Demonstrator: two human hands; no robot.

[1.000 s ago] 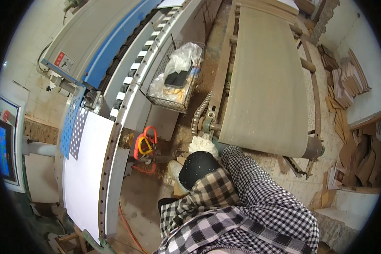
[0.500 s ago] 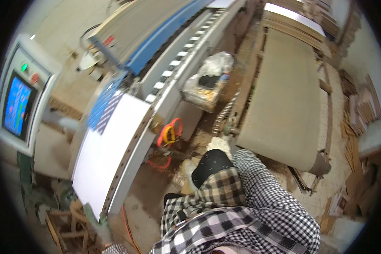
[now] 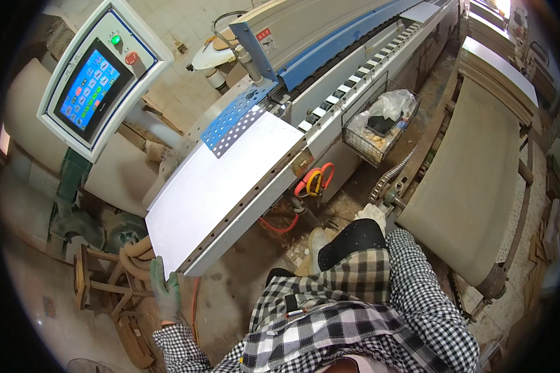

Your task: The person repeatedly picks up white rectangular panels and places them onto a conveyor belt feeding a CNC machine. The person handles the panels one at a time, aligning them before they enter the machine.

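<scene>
A long white panel (image 3: 224,186) lies on the infeed bed of a long machine, its far end under a blue perforated guard (image 3: 230,127). My left hand (image 3: 167,291), in a grey-green glove, is at the panel's near corner, fingers stretched out against its edge. My right hand (image 3: 372,215), in a whitish glove, reaches forward beside the near end of a belt conveyor (image 3: 463,180). Its fingers are not clear, and whether it holds anything is hidden.
A control panel with a lit screen (image 3: 92,87) stands at the left. Orange-handled scissors (image 3: 314,181) hang on the machine's side, below a wire basket (image 3: 379,127) of bagged scraps. Stacked boards (image 3: 498,81) sit at the conveyor's far end. A wooden stand (image 3: 102,286) is at lower left.
My view has swung left, so everything sits farther right in the picture and looks sharper. My left hand stays at the panel's near corner; my right stays beside the conveyor.
</scene>
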